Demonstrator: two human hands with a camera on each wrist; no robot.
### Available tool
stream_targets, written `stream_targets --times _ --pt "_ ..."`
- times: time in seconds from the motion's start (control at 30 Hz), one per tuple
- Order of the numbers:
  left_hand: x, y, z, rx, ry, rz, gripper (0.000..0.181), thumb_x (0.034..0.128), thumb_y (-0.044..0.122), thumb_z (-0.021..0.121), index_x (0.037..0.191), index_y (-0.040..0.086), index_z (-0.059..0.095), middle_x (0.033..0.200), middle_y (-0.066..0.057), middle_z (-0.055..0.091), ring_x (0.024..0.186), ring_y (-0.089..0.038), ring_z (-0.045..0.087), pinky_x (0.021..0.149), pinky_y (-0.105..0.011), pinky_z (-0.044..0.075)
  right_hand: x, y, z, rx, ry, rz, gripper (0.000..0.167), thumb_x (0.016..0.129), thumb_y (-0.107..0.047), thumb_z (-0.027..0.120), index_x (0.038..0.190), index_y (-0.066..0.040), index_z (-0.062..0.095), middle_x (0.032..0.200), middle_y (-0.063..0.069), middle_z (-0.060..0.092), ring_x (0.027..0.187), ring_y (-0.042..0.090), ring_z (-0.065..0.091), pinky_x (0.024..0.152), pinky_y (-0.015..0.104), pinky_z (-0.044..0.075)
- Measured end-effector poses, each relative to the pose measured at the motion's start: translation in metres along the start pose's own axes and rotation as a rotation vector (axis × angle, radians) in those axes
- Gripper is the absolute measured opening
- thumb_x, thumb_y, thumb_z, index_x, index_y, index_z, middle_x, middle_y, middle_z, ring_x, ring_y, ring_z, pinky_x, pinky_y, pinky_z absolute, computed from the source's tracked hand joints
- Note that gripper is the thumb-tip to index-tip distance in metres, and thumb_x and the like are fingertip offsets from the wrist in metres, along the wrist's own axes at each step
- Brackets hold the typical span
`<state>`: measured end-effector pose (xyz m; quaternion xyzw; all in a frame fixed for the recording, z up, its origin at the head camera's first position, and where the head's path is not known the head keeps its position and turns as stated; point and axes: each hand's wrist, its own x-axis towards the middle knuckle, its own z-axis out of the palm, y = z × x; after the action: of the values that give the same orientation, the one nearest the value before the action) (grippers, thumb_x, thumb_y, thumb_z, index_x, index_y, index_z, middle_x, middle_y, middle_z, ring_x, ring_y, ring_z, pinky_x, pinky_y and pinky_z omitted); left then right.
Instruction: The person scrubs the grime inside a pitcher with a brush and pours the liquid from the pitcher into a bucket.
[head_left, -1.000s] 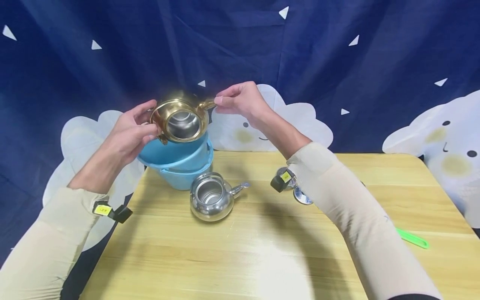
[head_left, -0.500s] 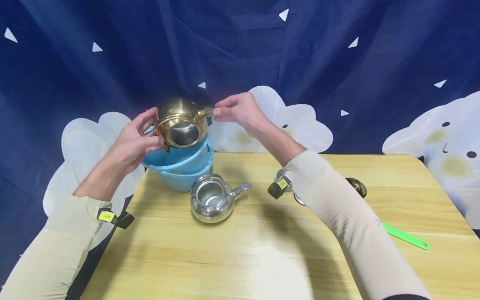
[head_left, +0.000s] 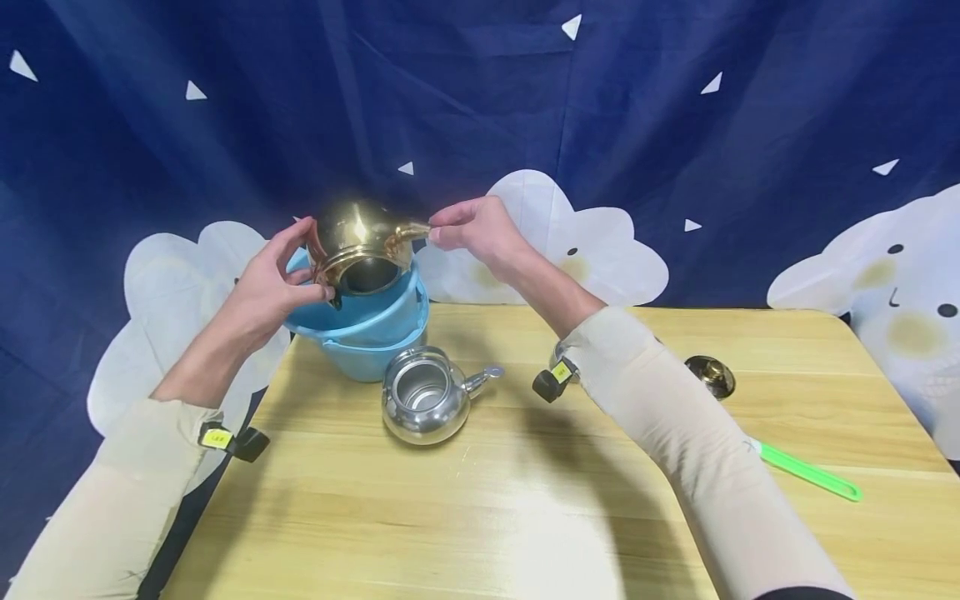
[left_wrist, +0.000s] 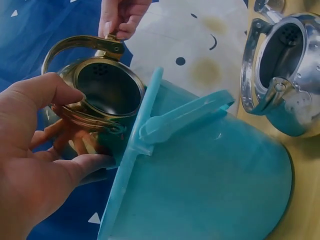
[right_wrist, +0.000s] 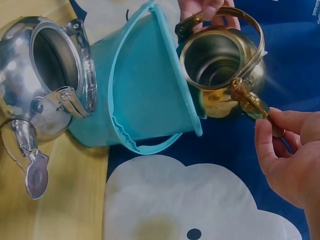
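A shiny gold teapot is held in the air above a light blue bucket, its lidless mouth tipped down toward me. My left hand grips the teapot's body by the rim, thumb near the mouth. At the other side my right hand pinches the end of the spout between thumb and fingers. The teapot's arched handle has swung to one side of the opening. Below, a silver teapot without its lid stands upright on the table beside the bucket, spout pointing right.
On the wooden table, a dark gold lid and a green handle lie to the right, the handle partly under my right sleeve. Something silver is mostly hidden by that sleeve. A dark blue curtain hangs behind the table.
The gold teapot has come down slightly and tipped further, so its mouth faces lower and more of its body shows. Both hands have moved down with it, keeping their holds.
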<state>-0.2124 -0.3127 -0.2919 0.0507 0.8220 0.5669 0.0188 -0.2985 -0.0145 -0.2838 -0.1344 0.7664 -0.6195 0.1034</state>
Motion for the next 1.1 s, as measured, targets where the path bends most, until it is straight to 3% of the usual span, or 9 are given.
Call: stream_targets --times 0.27,0.8,1.1 --pt "-0.003 -0.005 0.004 0.034 0.020 0.023 0.104 0.0843 -0.012 0.070 0.167 0.018 0.013 0.177 -0.003 0.009 0.148 -0.052 0.037 0.085 -0.006 0.053 0.001 0.004 0.002 -0.017 -0.007 -0.028 0.027 0.090 -0.006 0.078 0.117 -0.003 0.076 0.122 0.011 0.075 0.112 0.023 0.072 0.110 0.036 0.054" --pt "-0.003 -0.014 0.003 0.238 0.009 0.023 0.118 0.0835 0.002 0.079 0.168 0.028 0.001 0.177 -0.004 -0.001 0.148 -0.049 0.039 0.082 -0.003 0.050 0.000 0.003 0.007 -0.090 -0.005 -0.078 0.025 0.089 -0.007 0.079 0.114 -0.004 0.078 0.121 0.011 0.076 0.109 0.022 0.073 0.108 0.040 0.055" --pt "-0.002 -0.014 0.001 0.207 0.001 0.043 0.123 0.0808 -0.002 0.081 0.167 0.031 0.000 0.176 -0.002 -0.002 0.150 -0.046 0.038 0.084 -0.005 0.052 -0.001 0.004 0.009 -0.112 0.002 -0.095 0.027 0.089 -0.006 0.079 0.116 -0.004 0.077 0.122 0.011 0.075 0.112 0.023 0.071 0.105 0.037 0.058"
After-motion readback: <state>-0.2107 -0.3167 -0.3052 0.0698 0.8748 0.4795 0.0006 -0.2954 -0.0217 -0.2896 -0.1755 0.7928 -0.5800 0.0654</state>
